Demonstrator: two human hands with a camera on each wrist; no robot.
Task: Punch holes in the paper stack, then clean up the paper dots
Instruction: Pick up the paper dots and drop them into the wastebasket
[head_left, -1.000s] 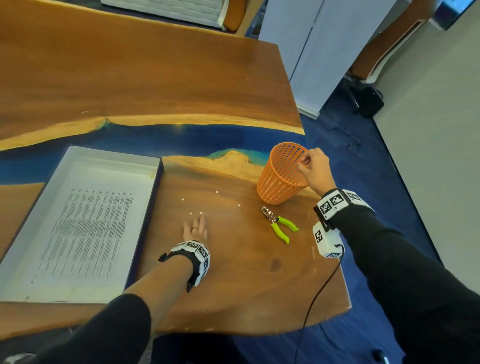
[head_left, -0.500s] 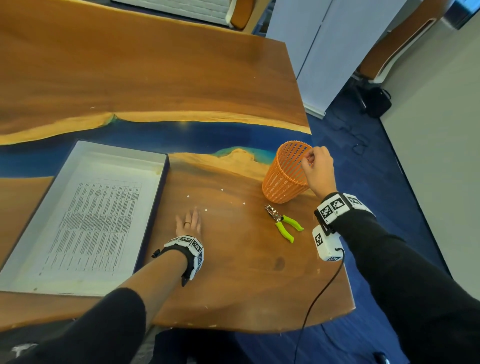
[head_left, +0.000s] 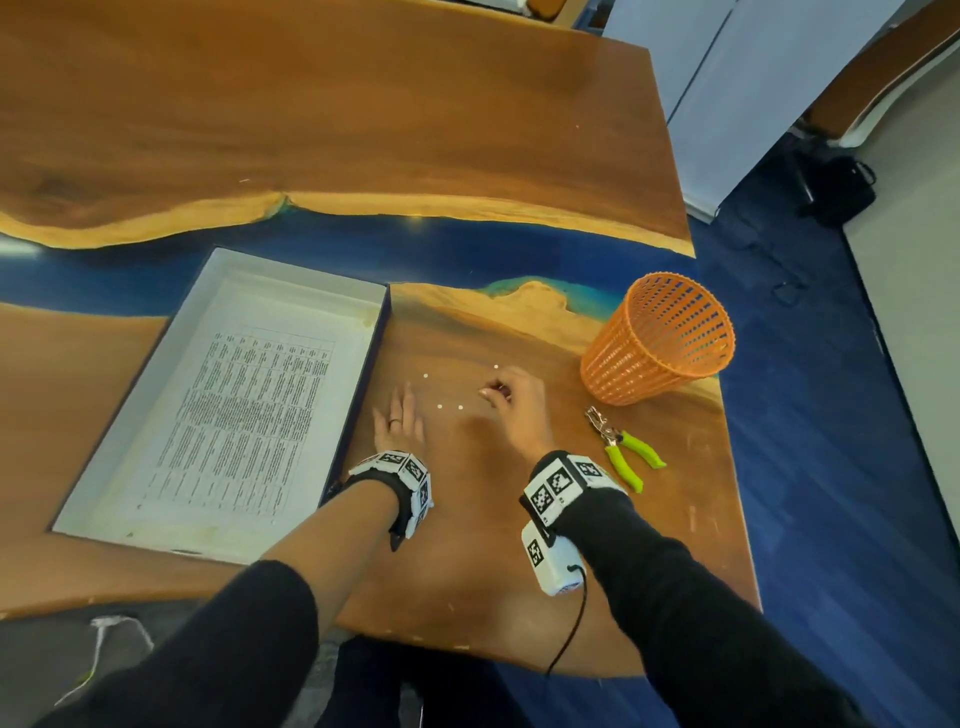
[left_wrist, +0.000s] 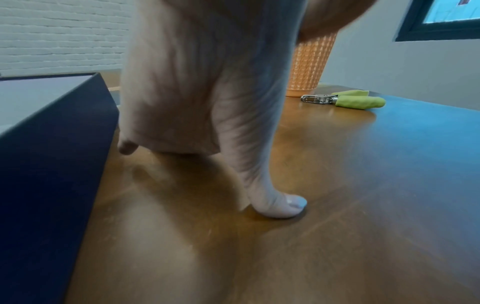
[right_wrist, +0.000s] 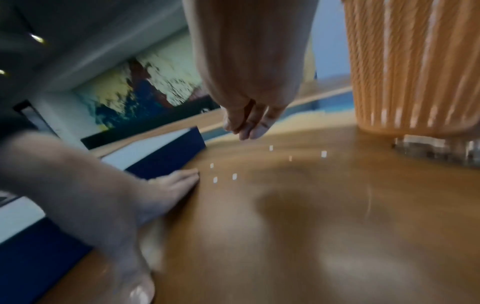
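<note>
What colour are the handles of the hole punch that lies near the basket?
Bright lime green handles on the hole punch, seen best in the head view.

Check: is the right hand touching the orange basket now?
Apart. The head view shows the right hand down among the paper dots, with bare table between it and the basket.

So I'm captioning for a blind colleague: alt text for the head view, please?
Right hand reaches toward paper dots on a wooden table; left hand lies flat beside them. Nearby: orange basket, green-handled punch, paper in box.
</note>
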